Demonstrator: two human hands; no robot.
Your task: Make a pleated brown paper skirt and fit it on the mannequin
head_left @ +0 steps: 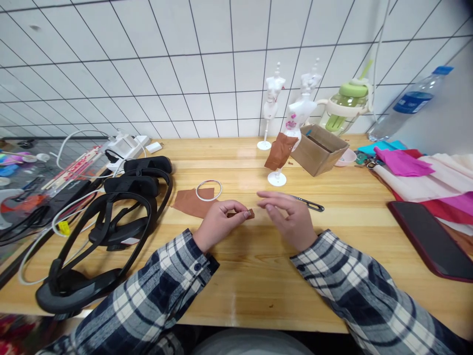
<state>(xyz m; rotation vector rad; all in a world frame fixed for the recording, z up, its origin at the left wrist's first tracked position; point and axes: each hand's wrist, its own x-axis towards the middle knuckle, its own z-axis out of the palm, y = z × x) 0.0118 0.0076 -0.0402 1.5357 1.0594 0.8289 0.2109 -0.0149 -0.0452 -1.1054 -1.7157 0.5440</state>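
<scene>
My left hand [223,221] pinches a small folded strip of brown cloth [252,214] between thumb and fingertips; most of the strip is hidden in the hand. My right hand [290,217] hovers just to the right, fingers stretched and thumb apart, with nothing visible between them. Beyond the left hand lies a flat piece of brown cloth [188,203], partly covered by a thin pale ring [209,199]. A black slotted tool [314,205], partly hidden by the right hand, rests on the table. A small dress form [299,111] has brown cloth [281,152] wrapped around its lower part.
Black headsets [144,207] and cables fill the left side. At the back stand another dress form [272,96], a cardboard box [320,150], a green-lidded jug [347,106] and a water bottle [410,106]. Coloured cloths [406,162] and a phone [430,236] lie at right.
</scene>
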